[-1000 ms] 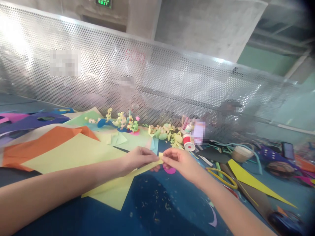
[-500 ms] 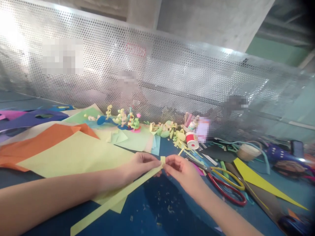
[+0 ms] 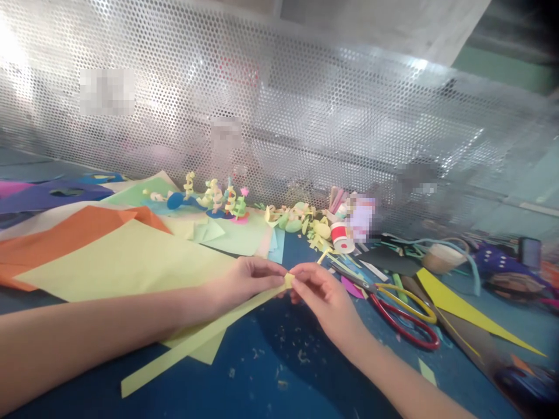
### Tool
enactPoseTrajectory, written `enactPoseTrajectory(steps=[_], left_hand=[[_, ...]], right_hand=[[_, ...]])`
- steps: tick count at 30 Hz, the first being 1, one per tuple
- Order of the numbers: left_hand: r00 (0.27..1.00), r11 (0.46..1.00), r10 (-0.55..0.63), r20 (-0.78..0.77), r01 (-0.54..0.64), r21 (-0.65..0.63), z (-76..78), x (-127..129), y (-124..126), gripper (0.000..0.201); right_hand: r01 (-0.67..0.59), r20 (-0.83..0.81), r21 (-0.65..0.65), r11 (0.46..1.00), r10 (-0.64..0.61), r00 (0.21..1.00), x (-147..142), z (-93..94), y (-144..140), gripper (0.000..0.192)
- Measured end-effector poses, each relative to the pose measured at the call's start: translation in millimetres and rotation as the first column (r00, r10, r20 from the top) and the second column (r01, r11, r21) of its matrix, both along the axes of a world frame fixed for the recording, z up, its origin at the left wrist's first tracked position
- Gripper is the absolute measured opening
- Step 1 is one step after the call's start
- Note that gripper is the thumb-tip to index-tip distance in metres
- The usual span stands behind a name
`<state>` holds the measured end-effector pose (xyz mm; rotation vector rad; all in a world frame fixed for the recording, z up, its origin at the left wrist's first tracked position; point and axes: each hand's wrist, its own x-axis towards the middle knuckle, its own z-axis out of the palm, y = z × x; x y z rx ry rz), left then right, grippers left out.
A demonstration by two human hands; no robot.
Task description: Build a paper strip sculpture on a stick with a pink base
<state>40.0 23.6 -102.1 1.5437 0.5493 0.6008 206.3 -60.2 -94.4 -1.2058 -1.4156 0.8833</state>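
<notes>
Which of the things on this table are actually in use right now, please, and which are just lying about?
In use: left hand, right hand, yellow paper strip.

Lying about: scissors, orange sheet, red-and-white tape roll, paper figures, yellow triangle.

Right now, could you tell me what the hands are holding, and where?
Both hands, left and right, pinch the far end of a yellow-green paper strip.
</notes>
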Motion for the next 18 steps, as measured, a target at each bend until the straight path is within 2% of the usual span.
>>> enactPoseTrajectory(steps=[6,12,18], left_hand=[[0.999,0.999,-0.047,0.006,0.047,-0.008,4.9,-0.9,-3.2,0.024],[1.000,0.998,0.003,-0.024,-0.005,-0.060,6.9,-0.5,-9.4,0.031],[1.000,0.999,-0.015,-0.019,0.015,-0.043,5.1,0.2,-7.8,0.026]], right_hand=[[-0.007,-0.012,0.020,1.000,0.008,1.000,2.0,-3.0,-0.1,0.007],[0.002,-0.003,0.006,1.000,-0.002,1.000,4.2,-4.3,0.1,0.004],[0.009,0.022,-0.018,1.000,-0.008,1.000,2.7,-3.2,-0.9,0.006]])
